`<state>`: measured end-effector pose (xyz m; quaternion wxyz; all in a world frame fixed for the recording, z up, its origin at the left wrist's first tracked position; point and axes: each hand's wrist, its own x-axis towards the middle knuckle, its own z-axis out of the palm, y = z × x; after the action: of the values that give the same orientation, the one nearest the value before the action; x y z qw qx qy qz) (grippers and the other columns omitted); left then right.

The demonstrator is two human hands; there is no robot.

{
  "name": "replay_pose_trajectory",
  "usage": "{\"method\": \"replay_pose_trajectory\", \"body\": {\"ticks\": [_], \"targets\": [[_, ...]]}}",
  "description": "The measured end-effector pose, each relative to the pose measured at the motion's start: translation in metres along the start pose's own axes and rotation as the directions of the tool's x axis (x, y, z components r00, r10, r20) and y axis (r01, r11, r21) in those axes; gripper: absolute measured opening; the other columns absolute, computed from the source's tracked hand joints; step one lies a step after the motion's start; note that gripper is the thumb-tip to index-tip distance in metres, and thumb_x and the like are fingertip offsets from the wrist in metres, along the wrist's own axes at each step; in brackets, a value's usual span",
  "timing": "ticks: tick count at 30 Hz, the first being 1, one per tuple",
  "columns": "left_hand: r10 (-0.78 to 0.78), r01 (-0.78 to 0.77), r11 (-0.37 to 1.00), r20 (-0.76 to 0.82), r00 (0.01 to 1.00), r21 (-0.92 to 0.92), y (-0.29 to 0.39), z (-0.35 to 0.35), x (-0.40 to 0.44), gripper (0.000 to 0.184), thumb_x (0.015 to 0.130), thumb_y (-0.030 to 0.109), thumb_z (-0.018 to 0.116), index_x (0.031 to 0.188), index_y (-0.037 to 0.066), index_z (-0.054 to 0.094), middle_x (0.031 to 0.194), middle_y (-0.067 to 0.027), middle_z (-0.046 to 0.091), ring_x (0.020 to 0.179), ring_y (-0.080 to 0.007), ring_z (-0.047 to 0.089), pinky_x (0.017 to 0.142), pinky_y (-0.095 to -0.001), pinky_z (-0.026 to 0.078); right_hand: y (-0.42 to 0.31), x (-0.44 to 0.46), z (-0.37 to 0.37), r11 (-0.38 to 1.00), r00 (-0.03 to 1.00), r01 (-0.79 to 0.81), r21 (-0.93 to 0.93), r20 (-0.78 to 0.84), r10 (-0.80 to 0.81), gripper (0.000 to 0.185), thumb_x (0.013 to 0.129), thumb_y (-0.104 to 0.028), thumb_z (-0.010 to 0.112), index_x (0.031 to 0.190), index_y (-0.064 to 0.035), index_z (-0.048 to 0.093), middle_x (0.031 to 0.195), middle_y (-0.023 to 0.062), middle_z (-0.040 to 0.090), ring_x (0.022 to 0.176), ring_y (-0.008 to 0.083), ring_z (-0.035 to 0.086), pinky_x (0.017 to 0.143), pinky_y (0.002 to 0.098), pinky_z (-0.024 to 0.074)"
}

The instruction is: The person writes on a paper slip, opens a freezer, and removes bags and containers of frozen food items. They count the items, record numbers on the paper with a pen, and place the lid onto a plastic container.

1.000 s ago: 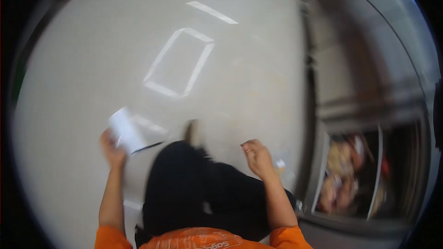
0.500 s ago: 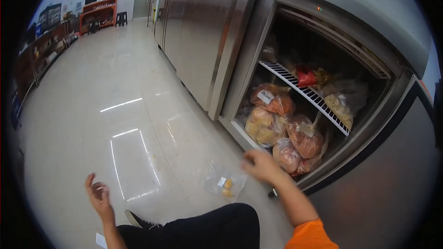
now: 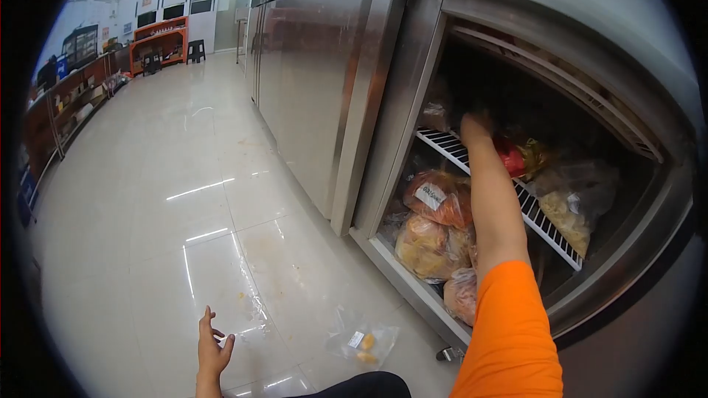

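Observation:
My right hand point(image 3: 476, 130) reaches inside the open steel fridge, just above the white wire shelf point(image 3: 546, 228); its fingers are hard to make out in the dark. Beside it on the shelf lie a red and gold packet point(image 3: 520, 156) and a clear bag of pale food point(image 3: 566, 214). Under the shelf sit a labelled bag of orange-red food point(image 3: 436, 197) and a bag of yellowish food point(image 3: 426, 247). My left hand point(image 3: 214, 343) hovers over the floor at the lower left, fingers apart and holding nothing.
A clear labelled bag with yellow pieces point(image 3: 363, 341) lies on the tiled floor near my leg point(image 3: 369, 386). Closed steel doors point(image 3: 302, 88) stand left of the open compartment. Along the left runs a counter point(image 3: 81, 103), with an orange shelf unit point(image 3: 158, 46) and black stools farther back.
The view has swung from the floor to the fridge. My right hand has moved up into it. The white paper and dark pen from my left hand are out of view, and that hand is empty.

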<state>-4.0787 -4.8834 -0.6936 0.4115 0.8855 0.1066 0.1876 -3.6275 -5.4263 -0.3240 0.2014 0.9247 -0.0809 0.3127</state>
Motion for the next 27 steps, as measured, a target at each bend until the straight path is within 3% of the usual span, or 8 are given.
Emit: {"method": "replay_pose_trajectory", "body": {"ticks": [5, 8, 11, 14, 17, 22, 25, 27], "targets": [[0.005, -0.005, 1.0, -0.033, 0.999, 0.004, 0.002, 0.002, 0.0, 0.099, 0.08, 0.003, 0.075, 0.162, 0.012, 0.02, 0.142, -0.0157, 0.05, 0.085, -0.0195, 0.06, 0.061, -0.0283, 0.049, 0.024, 0.031, 0.018, 0.863, 0.922, -0.384, 0.327, 0.184, 0.341, 0.038, 0.098, -0.034, 0.058, 0.127, -0.0126, 0.07, 0.138, 0.0161, 0.062, 0.124, 0.0339, 0.063, 0.106, 0.0473, 0.0487], [0.002, -0.002, 1.0, -0.03, 1.0, -0.012, 0.008, 0.0, 0.001, 0.099, 0.081, 0.004, 0.075, 0.162, 0.012, 0.019, 0.143, -0.0152, 0.051, 0.085, -0.0196, 0.061, 0.062, -0.0285, 0.049, 0.035, 0.008, -0.021, 0.732, 0.855, -0.452, 0.51, 0.014, 0.518, 0.035, 0.098, -0.032, 0.056, 0.116, -0.008, 0.074, 0.115, 0.0198, 0.072, 0.112, 0.0377, 0.068, 0.096, 0.0502, 0.0534], [-0.004, 0.003, 0.999, -0.022, 1.0, -0.044, 0.014, -0.003, -0.004, 0.099, 0.081, 0.005, 0.075, 0.162, 0.012, 0.019, 0.144, -0.015, 0.051, 0.085, -0.0198, 0.061, 0.062, -0.0285, 0.05, 0.055, -0.006, -0.026, 0.679, 0.76, -0.299, 0.67, -0.264, 0.595, 0.035, 0.098, -0.035, 0.059, 0.113, -0.0067, 0.074, 0.112, 0.021, 0.072, 0.108, 0.0427, 0.067, 0.092, 0.0504, 0.0526], [0.039, -0.04, 0.998, -0.026, 0.999, -0.044, 0.016, -0.007, -0.009, 0.099, 0.081, 0.007, 0.076, 0.162, 0.012, 0.019, 0.144, -0.015, 0.051, 0.085, -0.0198, 0.061, 0.062, -0.0283, 0.05, 0.079, -0.014, -0.025, 0.603, 0.635, 0.025, 0.797, -0.479, 0.606, 0.033, 0.1, -0.032, 0.06, 0.11, -0.0031, 0.073, 0.107, 0.0183, 0.075, 0.098, 0.0363, 0.071, 0.087, 0.0442, 0.0535], [0.06, -0.062, 0.996, -0.029, 0.998, -0.071, 0.018, -0.01, -0.016, 0.099, 0.081, 0.009, 0.076, 0.162, 0.013, 0.018, 0.143, -0.0155, 0.051, 0.085, -0.0196, 0.062, 0.062, -0.0283, 0.051, 0.076, -0.039, -0.055, 0.17, 0.691, 0.238, 0.956, -0.289, 0.662, 0.03, 0.104, -0.021, 0.054, 0.109, 0.0035, 0.071, 0.101, 0.0155, 0.075, 0.094, 0.0263, 0.072, 0.086, 0.0358, 0.0525], [0.049, -0.054, 0.987, -0.037, 0.998, -0.151, 0.016, -0.01, -0.026, 0.1, 0.082, 0.01, 0.076, 0.163, 0.012, 0.017, 0.142, -0.0157, 0.05, 0.085, -0.0185, 0.062, 0.063, -0.0279, 0.052, 0.07, -0.099, -0.098, -0.015, 0.719, 0.33, 0.944, -0.241, 0.652, 0.03, 0.106, -0.021, 0.055, 0.111, 0.0045, 0.07, 0.103, 0.0092, 0.073, 0.095, 0.0153, 0.066, 0.086, 0.029, 0.0502], [-0.026, -0.009, 0.928, -0.09, 0.996, -0.372, 0.016, 0.002, -0.031, 0.099, 0.082, 0.007, 0.077, 0.162, 0.011, 0.019, 0.144, -0.0151, 0.048, 0.086, -0.0179, 0.062, 0.067, -0.0285, 0.053, 0.06, -0.136, -0.115, -0.06, 0.697, 0.37, 0.927, -0.234, 0.678, 0.03, 0.107, -0.022, 0.055, 0.114, 0.0038, 0.069, 0.106, 0.0065, 0.071, 0.095, 0.0133, 0.064, 0.085, 0.0279, 0.0498], [-0.004, 0.007, 0.899, 0.008, 1.0, -0.437, 0.031, 0.018, -0.028, 0.097, 0.083, 0.006, 0.077, 0.161, 0.011, 0.021, 0.145, -0.0151, 0.047, 0.09, -0.0178, 0.063, 0.071, -0.0296, 0.055, 0.048, -0.163, -0.132, -0.132, 0.685, 0.397, 0.908, -0.197, 0.701, 0.03, 0.107, -0.023, 0.055, 0.113, 0.0034, 0.068, 0.106, 0.0056, 0.07, 0.095, 0.0127, 0.063, 0.085, 0.0276, 0.0497]]}}
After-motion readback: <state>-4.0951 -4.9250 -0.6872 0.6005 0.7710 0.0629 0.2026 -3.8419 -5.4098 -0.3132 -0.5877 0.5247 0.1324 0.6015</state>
